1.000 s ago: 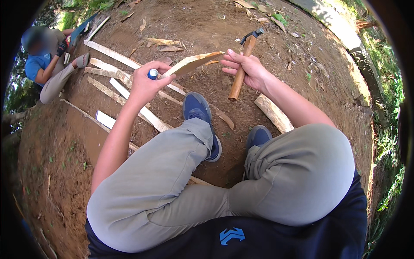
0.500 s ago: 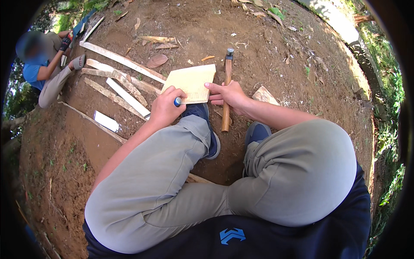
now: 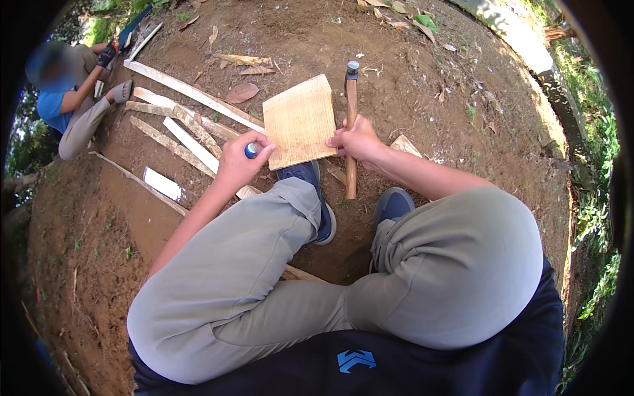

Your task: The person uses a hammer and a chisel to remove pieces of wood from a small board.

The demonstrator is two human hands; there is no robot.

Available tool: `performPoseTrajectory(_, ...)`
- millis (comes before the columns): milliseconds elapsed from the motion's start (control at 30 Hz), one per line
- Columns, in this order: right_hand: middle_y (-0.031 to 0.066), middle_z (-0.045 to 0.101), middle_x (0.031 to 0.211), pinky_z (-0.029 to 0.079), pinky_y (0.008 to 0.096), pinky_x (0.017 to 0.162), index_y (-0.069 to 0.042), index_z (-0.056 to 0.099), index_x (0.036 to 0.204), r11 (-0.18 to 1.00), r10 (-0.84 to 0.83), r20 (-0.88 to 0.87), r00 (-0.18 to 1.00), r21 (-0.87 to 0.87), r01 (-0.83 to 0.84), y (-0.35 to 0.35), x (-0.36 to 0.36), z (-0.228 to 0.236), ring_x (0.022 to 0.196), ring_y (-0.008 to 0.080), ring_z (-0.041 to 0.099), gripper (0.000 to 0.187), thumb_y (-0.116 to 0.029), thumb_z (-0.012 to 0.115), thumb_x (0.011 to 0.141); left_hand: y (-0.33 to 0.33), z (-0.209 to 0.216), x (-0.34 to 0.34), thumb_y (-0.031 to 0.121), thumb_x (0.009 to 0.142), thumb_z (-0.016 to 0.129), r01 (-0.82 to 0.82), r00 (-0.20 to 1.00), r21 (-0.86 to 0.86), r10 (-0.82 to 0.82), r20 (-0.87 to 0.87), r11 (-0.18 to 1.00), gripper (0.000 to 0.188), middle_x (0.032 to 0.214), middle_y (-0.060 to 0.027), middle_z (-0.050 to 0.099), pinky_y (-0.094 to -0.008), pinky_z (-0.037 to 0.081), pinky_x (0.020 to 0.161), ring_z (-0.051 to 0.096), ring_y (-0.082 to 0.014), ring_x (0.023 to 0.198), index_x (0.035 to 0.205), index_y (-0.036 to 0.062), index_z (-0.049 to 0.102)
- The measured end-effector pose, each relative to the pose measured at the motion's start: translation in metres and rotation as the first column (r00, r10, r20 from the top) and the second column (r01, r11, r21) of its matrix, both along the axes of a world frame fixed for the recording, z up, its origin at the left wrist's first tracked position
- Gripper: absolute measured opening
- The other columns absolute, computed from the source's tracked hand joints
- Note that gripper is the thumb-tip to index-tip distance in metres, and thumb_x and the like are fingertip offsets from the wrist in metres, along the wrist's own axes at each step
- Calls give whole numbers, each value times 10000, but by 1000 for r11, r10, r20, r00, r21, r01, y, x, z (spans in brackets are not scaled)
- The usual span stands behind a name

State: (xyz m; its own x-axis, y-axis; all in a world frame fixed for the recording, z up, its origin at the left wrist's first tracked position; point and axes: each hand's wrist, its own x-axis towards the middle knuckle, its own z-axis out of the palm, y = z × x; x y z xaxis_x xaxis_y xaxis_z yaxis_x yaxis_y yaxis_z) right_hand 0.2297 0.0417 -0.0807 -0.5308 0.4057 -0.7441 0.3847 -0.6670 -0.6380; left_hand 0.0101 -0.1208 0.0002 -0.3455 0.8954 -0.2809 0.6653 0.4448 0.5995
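Note:
A pale wooden board (image 3: 300, 122), roughly square with a slanted top edge, is held up between my hands above my left shoe. My left hand (image 3: 239, 158) is closed around a small blue cylinder with a silvery end (image 3: 251, 150); its kind is unclear. Its fingertips meet the board's left edge. My right hand (image 3: 362, 142) pinches the board's lower right edge with the thumb in front. That same hand also holds a hammer (image 3: 351, 178) by its wooden handle, the dark metal head pointing away from me.
Several wooden strips (image 3: 191, 129) lie on the brown soil at left, near a short white-faced piece (image 3: 162, 183). A wood offcut (image 3: 404, 146) lies beyond my right forearm. At far left sits another person (image 3: 72, 99) with a gloved hand. A pale ledge (image 3: 522, 39) runs along the right.
The board has tilted up, showing more of its face, and shifted right. My left hand has moved left to its edge. My right hand and the hammer have shifted slightly.

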Motion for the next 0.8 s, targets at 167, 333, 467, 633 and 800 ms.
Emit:
performPoseTrajectory(167, 74, 560, 971, 565, 332, 628, -47, 413, 1117, 1000, -3, -64, 998, 27, 5, 18, 6, -16, 837, 193, 656, 504, 36, 804, 811, 9, 5, -30, 160, 922, 777, -146, 988, 53, 148, -41, 988, 155, 693, 26, 576, -242, 436, 614, 510, -51, 655, 911, 42, 678)
performPoseTrajectory(333, 95, 588, 1015, 562, 338, 729, -38, 437, 1130, 994, 13, -176, 984, 106, 6, 45, -1, -23, 892, 190, 656, 494, 3, 819, 820, 16, 21, -43, 175, 930, 776, -231, 970, 47, 234, -64, 972, 161, 688, 61, 514, -229, 387, 595, 460, -35, 657, 895, 57, 673)
performPoseTrajectory(467, 112, 619, 1032, 563, 332, 812, -31, 470, 1093, 938, 82, -154, 985, 345, -24, 84, 4, -35, 926, 198, 668, 450, -32, 832, 825, 25, 24, -45, 182, 931, 774, -264, 962, 55, 267, -58, 963, 161, 690, 69, 482, -227, 365, 592, 433, -34, 648, 894, 63, 673)
performPoseTrajectory(633, 136, 666, 1048, 560, 354, 879, -39, 472, 1108, 827, 221, -85, 972, 544, -140, 144, 14, -29, 988, 208, 675, 417, -92, 810, 871, 19, 26, -47, 199, 929, 776, -240, 966, 79, 246, -84, 968, 176, 659, 59, 506, -235, 374, 559, 448, -33, 616, 889, 58, 678)
performPoseTrajectory(800, 121, 662, 1066, 541, 373, 936, -76, 462, 1093, 777, 309, -40, 950, 586, -228, 179, 28, -26, 1019, 199, 659, 393, -130, 800, 900, 19, 27, -52, 191, 925, 777, -247, 967, 83, 251, -41, 965, 173, 652, 62, 516, -235, 377, 553, 448, -33, 608, 884, 54, 679)
